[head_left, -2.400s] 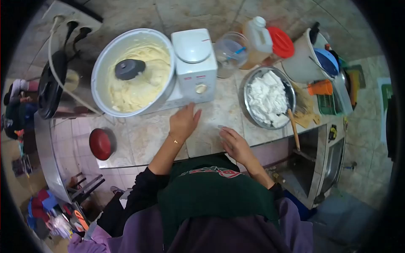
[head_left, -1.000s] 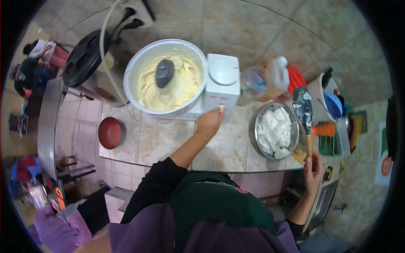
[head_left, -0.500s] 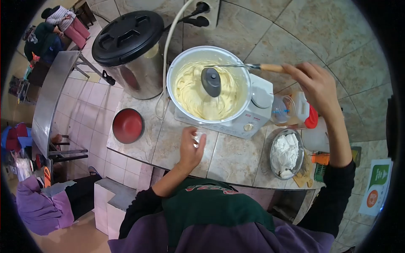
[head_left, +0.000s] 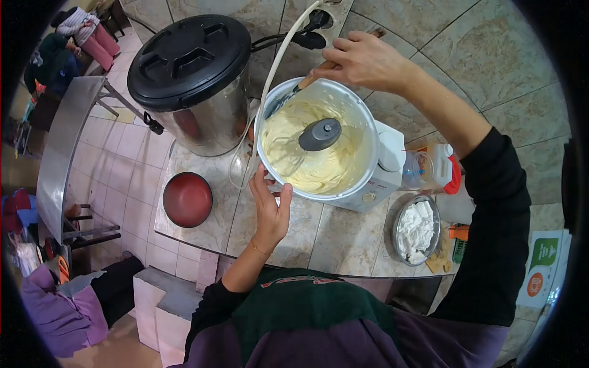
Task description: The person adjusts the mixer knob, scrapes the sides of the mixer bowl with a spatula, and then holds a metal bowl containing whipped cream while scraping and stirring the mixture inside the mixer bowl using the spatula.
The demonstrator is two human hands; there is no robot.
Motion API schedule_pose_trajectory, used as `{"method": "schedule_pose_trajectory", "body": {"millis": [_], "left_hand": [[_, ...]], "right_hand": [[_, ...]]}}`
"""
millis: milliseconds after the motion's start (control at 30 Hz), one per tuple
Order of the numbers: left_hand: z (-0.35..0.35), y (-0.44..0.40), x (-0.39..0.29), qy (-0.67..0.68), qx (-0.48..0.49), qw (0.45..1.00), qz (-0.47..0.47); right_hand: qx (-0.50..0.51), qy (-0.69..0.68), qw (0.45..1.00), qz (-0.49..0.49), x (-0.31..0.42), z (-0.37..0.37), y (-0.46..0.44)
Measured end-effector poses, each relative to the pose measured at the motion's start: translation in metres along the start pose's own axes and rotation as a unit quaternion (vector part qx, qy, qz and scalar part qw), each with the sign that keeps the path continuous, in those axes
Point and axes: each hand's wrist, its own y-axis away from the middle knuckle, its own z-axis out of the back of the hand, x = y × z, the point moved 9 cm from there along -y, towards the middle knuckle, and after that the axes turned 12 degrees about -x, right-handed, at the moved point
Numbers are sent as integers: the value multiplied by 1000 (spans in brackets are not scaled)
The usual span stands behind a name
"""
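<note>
My right hand (head_left: 365,61) grips the wooden handle of a spatula (head_left: 305,81) above the far rim of a white mixing bowl (head_left: 372,132). The spatula's blade, smeared pale, lies against the bowl's inner wall at the far left. Pale yellow cream (head_left: 334,168) fills the bowl's bottom, around a grey mixer hub (head_left: 320,134) with wire beaters partly sunk in the cream. At the near left side of the bowl, my left hand (head_left: 270,211) holds its rim, thumb and fingers against the outer wall. Beneath the bowl sits a white stand mixer (head_left: 383,184).
Left of the bowl stands a steel canister (head_left: 211,122) with a black lid, and a red bowl (head_left: 188,199) near the counter edge. A pale cable (head_left: 270,80) passes close by. On the right are a metal bowl of white cream (head_left: 417,230) and a plastic jug (head_left: 438,164).
My right hand has swung left and away from me with the spatula, whose blade is now at the bowl's left wall. My left hand has risen to the bowl's rim.
</note>
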Motion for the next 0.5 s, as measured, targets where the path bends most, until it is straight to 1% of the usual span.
{"method": "schedule_pose_trajectory", "body": {"millis": [67, 100, 133, 167, 233, 267, 333, 367, 400, 467, 500], "left_hand": [[0, -2, 0, -12, 0, 1000, -16], [1, -2, -1, -24, -5, 999, -33], [0, -2, -1, -23, -3, 999, -32], [-1, -1, 3, -5, -6, 1000, -17], [-1, -1, 7, 12, -6, 1000, -1], [-1, -1, 6, 11, -7, 1000, -2], [-2, -1, 5, 9, -6, 1000, -1], [-2, -1, 4, 2, -10, 1000, -12], [-2, -1, 2, -5, -14, 1000, -22], [-3, 0, 4, 13, -10, 1000, -8], [-3, 0, 6, 32, -9, 999, 5]], "right_hand": [[11, 4, 1000, -17, -3, -11, 11], [40, 10, 998, -44, -9, -17, 20], [69, 15, 995, -69, -14, -21, 29], [71, 14, 995, -70, -12, -21, 37], [178, -6, 974, -142, -13, -32, 59], [180, -7, 973, -143, -9, -30, 64], [231, 11, 957, -177, -4, -30, 80], [233, 10, 956, -178, 1, -27, 83], [256, 2, 947, -196, 5, -27, 89], [282, -9, 935, -216, 15, -22, 95], [317, -18, 919, -233, 20, -21, 99]]}}
